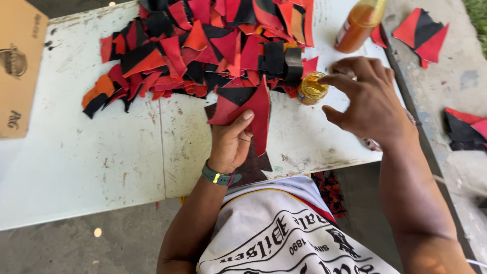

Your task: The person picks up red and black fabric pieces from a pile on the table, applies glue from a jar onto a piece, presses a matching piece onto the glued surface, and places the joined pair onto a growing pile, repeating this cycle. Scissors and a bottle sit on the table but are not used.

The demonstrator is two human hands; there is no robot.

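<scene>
Red and black leather, a pointed stitched piece (pixel 248 109), sits pinched in my left hand (pixel 231 144), thumb pressed on its face. My right hand (pixel 368 99) hovers just right of it, fingers spread loose, index finger tip over a small open jar of yellow glue (pixel 310 89). Beyond both hands lies a heap of red, orange and black offcuts (pixel 203 45); an amber bottle (pixel 357 25) stands past my right hand, and a tan cardboard box (pixel 18 66) sits far left on the scuffed white table (pixel 101 152).

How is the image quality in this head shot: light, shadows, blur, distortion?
Head view: even, soft daylight, with no hard shadows on the white table; the left hand holding a red and black piece is sharp; the right hand by the small open jar looks slightly soft; table edges bow from wide-angle distortion.
</scene>
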